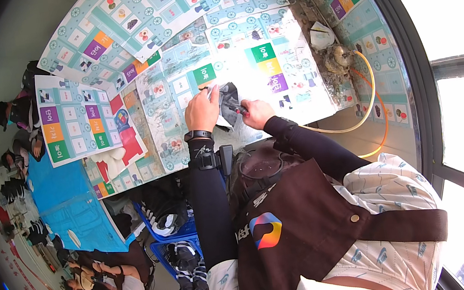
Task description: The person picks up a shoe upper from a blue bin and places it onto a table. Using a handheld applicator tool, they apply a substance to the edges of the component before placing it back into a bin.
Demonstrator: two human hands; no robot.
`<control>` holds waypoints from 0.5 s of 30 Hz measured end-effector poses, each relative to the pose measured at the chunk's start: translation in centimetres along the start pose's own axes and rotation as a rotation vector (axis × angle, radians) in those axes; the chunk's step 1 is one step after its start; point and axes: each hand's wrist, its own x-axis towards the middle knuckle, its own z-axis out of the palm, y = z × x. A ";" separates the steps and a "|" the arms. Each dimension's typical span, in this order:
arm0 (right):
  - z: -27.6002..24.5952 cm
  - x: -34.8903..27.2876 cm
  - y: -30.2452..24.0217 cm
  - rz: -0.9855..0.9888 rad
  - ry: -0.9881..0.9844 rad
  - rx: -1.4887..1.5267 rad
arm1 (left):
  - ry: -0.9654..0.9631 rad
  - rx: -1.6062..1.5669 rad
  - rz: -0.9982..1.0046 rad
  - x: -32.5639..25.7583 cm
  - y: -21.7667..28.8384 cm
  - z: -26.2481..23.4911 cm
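Note:
My left hand (202, 112) is closed on the edge of a floppy dark grey and white piece that looks like a shoe upper (229, 104), near the front of the covered table. The fingers grip its upper left side, and a white part shows by the fingertips. At the piece's right side, my right hand (258, 113) is closed around a small dark thing with a red bit. That thing is mostly hidden in the fingers and too small to name. Its end reaches to the grey piece.
Printed boards (152, 13) cover the table and lean at its back and left. A yellow hose (372, 85) loops down on the right, near the window. Below the table stand blue baskets (164, 230) with dark and white shoes. Several people sit at the left.

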 end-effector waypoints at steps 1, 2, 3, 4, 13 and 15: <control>-0.1 0.0 0.0 0.000 0.000 0.000 | -0.001 -0.004 -0.003 0.0 0.0 0.0; -0.2 0.0 0.1 0.014 -0.007 -0.008 | 0.000 -0.004 -0.003 -0.1 -0.1 -0.1; -0.4 0.0 0.2 0.028 -0.013 -0.017 | -0.001 -0.008 -0.005 -0.1 -0.1 -0.1; -0.4 -0.1 0.4 0.029 -0.015 -0.016 | -0.004 -0.010 -0.010 -0.2 -0.1 -0.1; -1.7 -0.7 0.6 0.069 0.018 -0.045 | 0.010 -0.016 -0.007 -0.4 -0.3 0.2; -1.6 -0.7 0.8 0.071 0.014 -0.050 | 0.013 -0.015 0.002 -0.4 -0.2 0.3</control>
